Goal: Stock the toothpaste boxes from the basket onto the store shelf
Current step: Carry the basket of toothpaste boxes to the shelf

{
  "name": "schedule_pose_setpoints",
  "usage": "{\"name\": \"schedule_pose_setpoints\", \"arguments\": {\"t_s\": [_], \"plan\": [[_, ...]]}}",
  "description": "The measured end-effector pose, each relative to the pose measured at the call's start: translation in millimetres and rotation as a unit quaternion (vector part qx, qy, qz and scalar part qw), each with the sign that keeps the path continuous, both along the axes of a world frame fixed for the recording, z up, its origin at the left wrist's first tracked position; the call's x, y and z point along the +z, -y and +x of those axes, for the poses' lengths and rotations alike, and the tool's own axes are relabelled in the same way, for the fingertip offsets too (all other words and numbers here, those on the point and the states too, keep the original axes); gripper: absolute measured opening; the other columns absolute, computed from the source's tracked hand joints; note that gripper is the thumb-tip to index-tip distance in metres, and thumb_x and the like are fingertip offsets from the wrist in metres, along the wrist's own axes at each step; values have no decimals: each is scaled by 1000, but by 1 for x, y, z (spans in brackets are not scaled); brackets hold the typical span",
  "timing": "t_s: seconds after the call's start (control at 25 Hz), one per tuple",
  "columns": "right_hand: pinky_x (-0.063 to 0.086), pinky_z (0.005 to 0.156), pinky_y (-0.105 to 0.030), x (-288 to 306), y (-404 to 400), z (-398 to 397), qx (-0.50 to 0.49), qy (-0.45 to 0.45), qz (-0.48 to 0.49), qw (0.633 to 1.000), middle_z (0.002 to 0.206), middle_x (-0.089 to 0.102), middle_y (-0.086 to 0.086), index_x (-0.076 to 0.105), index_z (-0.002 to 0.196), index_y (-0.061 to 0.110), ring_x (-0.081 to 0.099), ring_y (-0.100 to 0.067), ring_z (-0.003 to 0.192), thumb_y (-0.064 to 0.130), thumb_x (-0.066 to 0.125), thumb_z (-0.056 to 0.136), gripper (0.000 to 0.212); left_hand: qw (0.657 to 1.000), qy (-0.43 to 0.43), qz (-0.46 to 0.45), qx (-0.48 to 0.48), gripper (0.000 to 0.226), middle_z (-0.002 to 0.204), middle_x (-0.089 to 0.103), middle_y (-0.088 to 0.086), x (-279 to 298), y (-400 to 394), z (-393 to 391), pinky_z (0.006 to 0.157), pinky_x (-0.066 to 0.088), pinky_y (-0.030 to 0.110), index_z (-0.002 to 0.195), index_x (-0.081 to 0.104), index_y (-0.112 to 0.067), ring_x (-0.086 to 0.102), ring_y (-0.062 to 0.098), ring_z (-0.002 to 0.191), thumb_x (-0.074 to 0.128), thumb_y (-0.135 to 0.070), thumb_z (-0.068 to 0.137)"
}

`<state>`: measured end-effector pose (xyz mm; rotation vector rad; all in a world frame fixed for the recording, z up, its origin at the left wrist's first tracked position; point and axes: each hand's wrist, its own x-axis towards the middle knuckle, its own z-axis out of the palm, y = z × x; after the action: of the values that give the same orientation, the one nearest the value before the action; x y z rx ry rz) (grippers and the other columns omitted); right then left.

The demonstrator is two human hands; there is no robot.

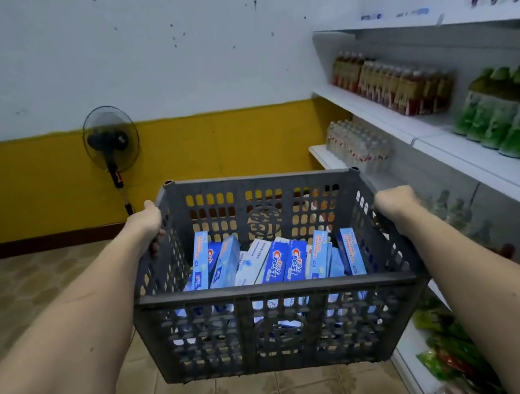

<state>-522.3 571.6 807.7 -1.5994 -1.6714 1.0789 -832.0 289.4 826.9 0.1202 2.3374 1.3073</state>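
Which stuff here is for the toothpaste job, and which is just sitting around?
For the job: basket, toothpaste boxes, shelf, left hand, right hand.
Just around: fan, green bottles, brown bottles.

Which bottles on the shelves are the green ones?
The green bottles stand at the right end of the middle shelf, closest to the camera. The bottles farther back there are brown and red; the bottles one shelf lower are clear.

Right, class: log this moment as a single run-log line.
stage: carrying | left hand: grips basket | right hand: grips basket | toothpaste boxes: in basket | shelf: right
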Motion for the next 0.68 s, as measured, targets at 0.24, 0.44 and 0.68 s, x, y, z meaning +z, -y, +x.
{"name": "schedule_pose_setpoints", "arguments": {"t_s": [0.24,0.44,0.68], "plan": [[50,76,-35,-7,-73,-78,-17,21,8,1000,105,66,-21,66,101,0,60,-38,94,16,58,76,31,998,29,-5,-56,65,55,34,5,-7,-72,-81,51,25,26,67,40,-12,27,18,47,13,-61,99],[49,75,-35,-13,-171,-152,-9,9,-7,1000,117,64,-21,59,122,-1,61,-38,100,21,61,79,48,995,35,-28,-94,64,53,32,3,-6,-161,-152,51,26,26,68,38,-13,26,17,47,9,-61,98],[58,78,-45,-20,-291,-241,-5,-10,-30,999,109,67,-19,61,118,-3,67,-37,96,17,65,66,55,994,26,-39,-97,65,52,35,5,-5,-257,-232,48,35,26,67,39,-14,32,19,44,9,-62,98]]}}
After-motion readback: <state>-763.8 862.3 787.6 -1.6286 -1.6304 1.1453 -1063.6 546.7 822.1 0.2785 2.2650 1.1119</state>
